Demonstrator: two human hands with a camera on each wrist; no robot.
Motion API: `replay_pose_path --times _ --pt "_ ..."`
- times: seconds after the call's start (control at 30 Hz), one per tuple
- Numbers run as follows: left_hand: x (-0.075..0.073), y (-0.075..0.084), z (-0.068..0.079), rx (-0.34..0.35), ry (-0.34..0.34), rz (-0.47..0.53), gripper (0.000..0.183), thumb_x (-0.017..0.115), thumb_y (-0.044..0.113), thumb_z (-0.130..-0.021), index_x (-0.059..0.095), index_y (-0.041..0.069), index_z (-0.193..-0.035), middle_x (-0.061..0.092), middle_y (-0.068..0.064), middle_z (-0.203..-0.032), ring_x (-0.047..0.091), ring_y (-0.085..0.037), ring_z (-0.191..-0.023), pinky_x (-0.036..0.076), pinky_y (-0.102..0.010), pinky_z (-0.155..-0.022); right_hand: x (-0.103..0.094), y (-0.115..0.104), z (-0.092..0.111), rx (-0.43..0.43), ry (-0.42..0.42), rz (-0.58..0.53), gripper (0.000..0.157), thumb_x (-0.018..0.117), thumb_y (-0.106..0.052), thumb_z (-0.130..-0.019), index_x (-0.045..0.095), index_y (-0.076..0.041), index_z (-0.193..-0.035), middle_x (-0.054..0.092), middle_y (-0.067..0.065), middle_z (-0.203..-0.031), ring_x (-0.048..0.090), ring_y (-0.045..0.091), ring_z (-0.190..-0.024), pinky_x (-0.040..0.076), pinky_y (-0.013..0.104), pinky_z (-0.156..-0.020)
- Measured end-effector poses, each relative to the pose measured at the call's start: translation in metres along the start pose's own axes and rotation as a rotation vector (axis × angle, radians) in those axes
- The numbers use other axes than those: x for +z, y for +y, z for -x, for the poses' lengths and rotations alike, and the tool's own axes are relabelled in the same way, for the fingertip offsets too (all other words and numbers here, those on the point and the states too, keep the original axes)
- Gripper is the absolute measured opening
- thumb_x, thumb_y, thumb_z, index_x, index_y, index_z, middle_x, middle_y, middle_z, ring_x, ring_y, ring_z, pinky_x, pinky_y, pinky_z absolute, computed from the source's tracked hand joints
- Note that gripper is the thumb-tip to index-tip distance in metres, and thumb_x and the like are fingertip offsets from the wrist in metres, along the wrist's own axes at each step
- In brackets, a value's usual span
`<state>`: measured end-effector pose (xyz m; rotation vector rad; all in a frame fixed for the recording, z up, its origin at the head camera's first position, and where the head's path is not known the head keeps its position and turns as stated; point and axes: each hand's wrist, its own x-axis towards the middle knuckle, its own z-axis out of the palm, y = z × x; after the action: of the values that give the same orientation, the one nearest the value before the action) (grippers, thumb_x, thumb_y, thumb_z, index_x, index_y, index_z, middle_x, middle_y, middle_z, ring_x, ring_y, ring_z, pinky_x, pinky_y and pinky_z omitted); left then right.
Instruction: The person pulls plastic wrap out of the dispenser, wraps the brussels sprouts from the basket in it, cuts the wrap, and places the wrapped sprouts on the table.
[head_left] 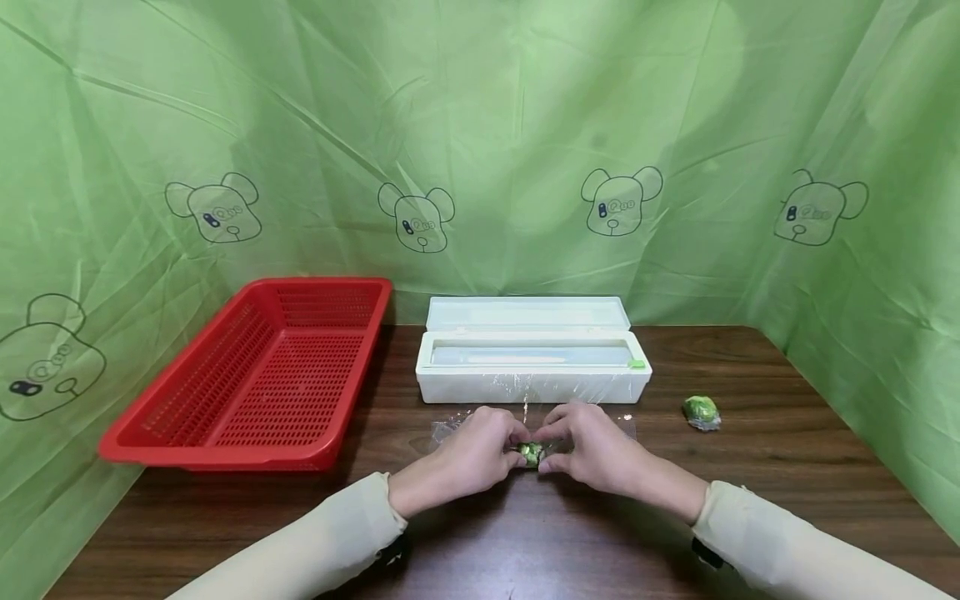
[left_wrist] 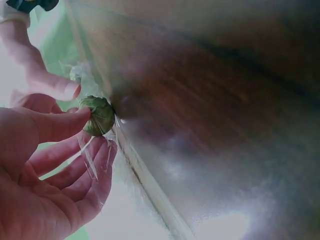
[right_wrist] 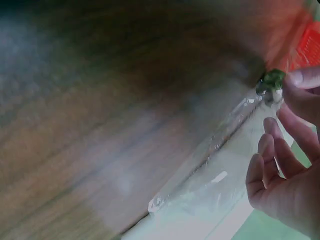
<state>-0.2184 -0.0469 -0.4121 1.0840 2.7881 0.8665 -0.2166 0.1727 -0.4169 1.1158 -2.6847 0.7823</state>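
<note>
A small round green vegetable with veined leaves, like a Brussels sprout (left_wrist: 99,116), lies on clear cling film (head_left: 447,427) in front of the white box. My left hand (head_left: 480,450) holds it from the left, thumb on its side, film lying across the curled fingers in the left wrist view. From the right, my right hand (head_left: 592,450) pinches at it with thumb and index finger; the other fingers are loosely bent in the right wrist view. The film runs from the box front down under both hands. A second, film-wrapped sprout (head_left: 702,412) rests apart at the right.
Behind the hands stands a white cling film dispenser box (head_left: 532,387), lid raised, with a green slider (head_left: 637,364) at its right end. A red perforated basket (head_left: 341,417) is on the left of the wooden table (head_left: 750,500). Green cloth (head_left: 517,125) surrounds the table.
</note>
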Motion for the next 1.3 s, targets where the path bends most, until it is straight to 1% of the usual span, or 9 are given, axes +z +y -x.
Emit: replay_pose_path --times 0.17,0.3,0.43,0.57,0.7,0.83,0.97,1.13,1.3 --pt "-0.001 -0.003 -0.002 -0.008 0.000 -0.019 0.011 0.084 0.003 -0.088 0.081 0.007 -0.098 0.073 0.006 -0.087 0.061 -0.001 -0.077 0.053 -0.020 -0.072 0.007 -0.002 0.000 -0.004 0.046 0.042 0.032 0.097 -0.018 -0.074 0.085 -0.010 -0.103 0.076 -0.004 -0.097 0.065 0.013 -0.091 0.055 0.035 -0.079" --pt "-0.001 -0.004 -0.002 0.002 0.010 -0.039 0.011 0.084 0.007 -0.089 0.081 0.008 -0.099 0.072 0.004 -0.091 0.064 -0.006 -0.084 0.054 -0.024 -0.077 0.010 -0.001 -0.001 0.005 0.051 0.037 0.029 0.095 -0.014 -0.075 0.085 -0.010 -0.102 0.078 -0.003 -0.097 0.066 0.013 -0.090 0.056 0.033 -0.078" --pt "-0.003 -0.005 0.001 0.011 0.021 -0.072 0.021 0.085 0.011 -0.089 0.081 0.007 -0.110 0.071 -0.002 -0.104 0.066 -0.016 -0.098 0.055 -0.029 -0.088 0.010 0.001 -0.003 0.014 0.031 0.024 0.028 0.093 -0.013 -0.078 0.084 -0.009 -0.104 0.078 -0.001 -0.100 0.069 0.014 -0.093 0.058 0.035 -0.082" --pt "-0.007 -0.001 0.007 0.004 0.053 -0.093 0.034 0.086 0.013 -0.089 0.078 0.006 -0.120 0.069 -0.003 -0.113 0.064 -0.020 -0.106 0.054 -0.035 -0.095 0.007 0.003 -0.007 0.006 -0.005 -0.022 0.026 0.091 -0.011 -0.081 0.084 -0.006 -0.106 0.078 -0.001 -0.099 0.071 0.014 -0.093 0.059 0.035 -0.083" --pt "-0.009 0.002 0.011 0.010 0.075 -0.089 0.035 0.086 0.011 -0.088 0.077 0.005 -0.121 0.070 -0.003 -0.117 0.065 -0.020 -0.109 0.053 -0.037 -0.098 0.002 0.007 -0.011 0.001 -0.040 -0.068 0.020 0.089 -0.009 -0.083 0.084 -0.009 -0.103 0.078 -0.004 -0.096 0.071 0.014 -0.091 0.059 0.035 -0.080" --pt "-0.007 0.002 0.008 0.019 0.070 -0.092 0.032 0.085 0.010 -0.089 0.078 0.005 -0.120 0.073 -0.003 -0.118 0.067 -0.019 -0.112 0.053 -0.034 -0.100 -0.002 0.012 -0.014 -0.011 -0.061 -0.104 0.014 0.087 -0.009 -0.086 0.084 -0.010 -0.099 0.079 -0.005 -0.095 0.071 0.014 -0.090 0.059 0.037 -0.079" --pt "-0.003 -0.001 0.002 0.015 0.060 -0.081 0.027 0.085 0.009 -0.088 0.080 0.007 -0.115 0.074 -0.002 -0.112 0.068 -0.015 -0.108 0.054 -0.031 -0.096 -0.003 0.016 -0.016 -0.024 -0.070 -0.124 0.012 0.085 -0.010 -0.088 0.084 -0.009 -0.100 0.078 -0.004 -0.094 0.070 0.013 -0.088 0.058 0.036 -0.079" --pt "0.000 -0.004 -0.007 0.000 0.062 -0.052 0.020 0.087 0.006 -0.085 0.081 0.011 -0.104 0.074 0.003 -0.097 0.068 -0.012 -0.093 0.055 -0.026 -0.081 -0.001 0.019 -0.017 -0.013 -0.071 -0.108 0.014 0.083 -0.009 -0.090 0.083 -0.007 -0.104 0.075 -0.002 -0.095 0.068 0.013 -0.090 0.057 0.036 -0.079" --pt "0.001 -0.007 -0.015 -0.017 0.074 -0.068 0.016 0.089 0.007 -0.083 0.077 0.012 -0.091 0.069 0.005 -0.085 0.066 -0.012 -0.082 0.051 -0.024 -0.071 0.001 0.021 -0.020 -0.005 -0.073 -0.079 0.014 0.082 -0.008 -0.091 0.082 -0.004 -0.105 0.071 -0.002 -0.095 0.065 0.011 -0.088 0.056 0.035 -0.080"
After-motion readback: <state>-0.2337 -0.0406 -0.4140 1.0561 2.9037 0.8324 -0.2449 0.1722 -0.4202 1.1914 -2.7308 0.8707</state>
